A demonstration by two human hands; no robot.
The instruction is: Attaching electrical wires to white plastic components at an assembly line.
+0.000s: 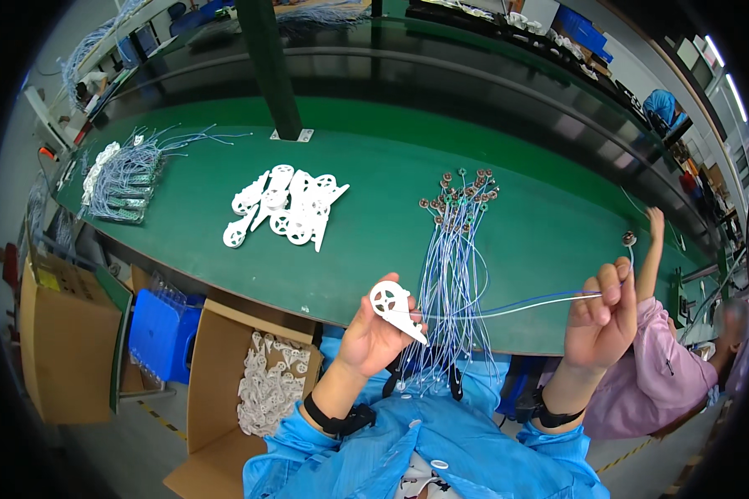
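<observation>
My left hand (366, 343) holds a white plastic holder (388, 301) with a round, spoked end and a tapering arm, just over the table's near edge. A blue and white wire pair (516, 306) runs from beside that holder to my right hand (599, 320), whose fingers are closed on it. Above those fingertips stands the wire's small round brown component (629, 239). Between my hands lies a bundle of blue and white wires (453, 287); their brown and green round ends point away from me and their loose tails hang over the edge.
Several white holders (295, 218) are piled left of centre on the green table (358, 183). Wired assemblies (125, 179) lie at far left. A cardboard box (208, 374) with more white parts stands below. A co-worker in pink (666, 366) sits at right. A post (270, 75) rises behind.
</observation>
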